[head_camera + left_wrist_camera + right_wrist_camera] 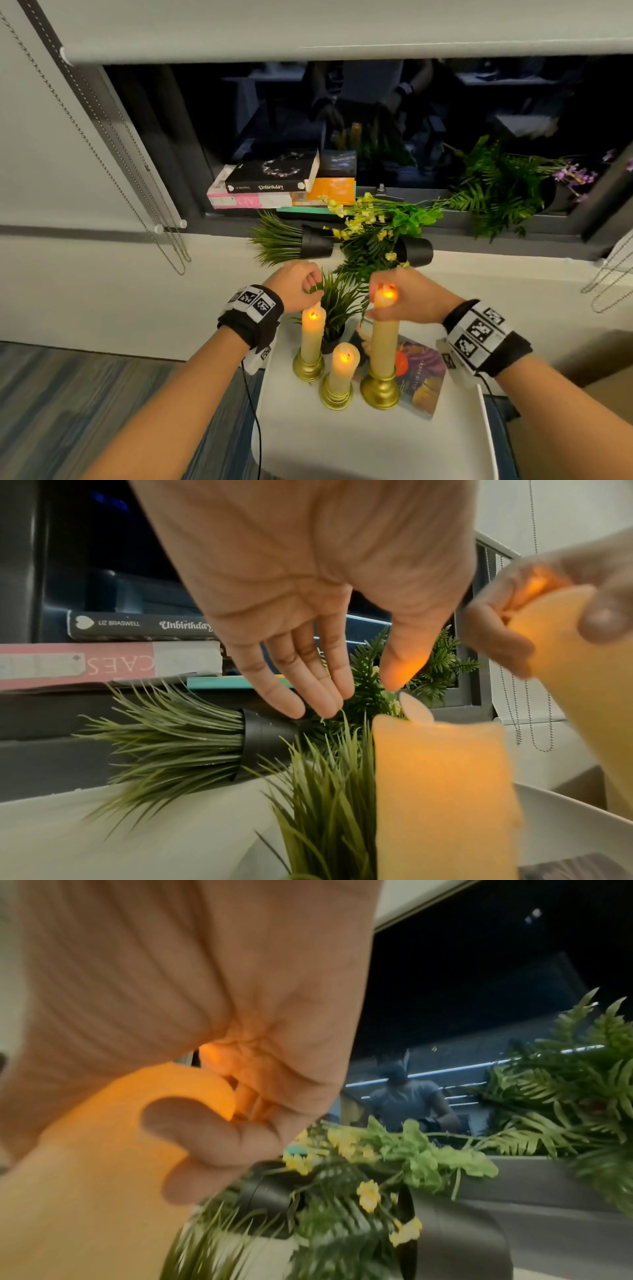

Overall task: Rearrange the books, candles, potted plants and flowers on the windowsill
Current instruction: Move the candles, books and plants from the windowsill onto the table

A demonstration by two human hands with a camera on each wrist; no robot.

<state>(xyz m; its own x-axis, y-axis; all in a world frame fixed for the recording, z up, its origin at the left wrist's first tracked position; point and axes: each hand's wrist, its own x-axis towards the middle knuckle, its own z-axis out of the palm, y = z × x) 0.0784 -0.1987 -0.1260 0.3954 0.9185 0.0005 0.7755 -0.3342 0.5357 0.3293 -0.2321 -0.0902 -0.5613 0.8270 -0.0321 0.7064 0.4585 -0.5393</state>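
right hand (407, 296) grips top of tall candle (383, 346), which stands on white table (342, 442). left hand (308, 588) open, fingers straight, holds nothing, just above 2nd candle (441, 791) left of tall candle. 3rd candle (340, 373) between them, nearer cam. potted plant (337, 308) behind. books (274, 185) on sill (496, 240) beyond.

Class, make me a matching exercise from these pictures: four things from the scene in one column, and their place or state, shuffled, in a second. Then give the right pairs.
Column one:
1. tallest candle
2. black Unbirthday book
3. grass plant in a black pot
4. colourful paperback

Column two:
A. lying on its side on the windowsill
B. top gripped by the right hand
C. flat on the white table, beside the candle bases
D. on top of the book stack by the window

Pairs: 1-B, 2-D, 3-A, 4-C
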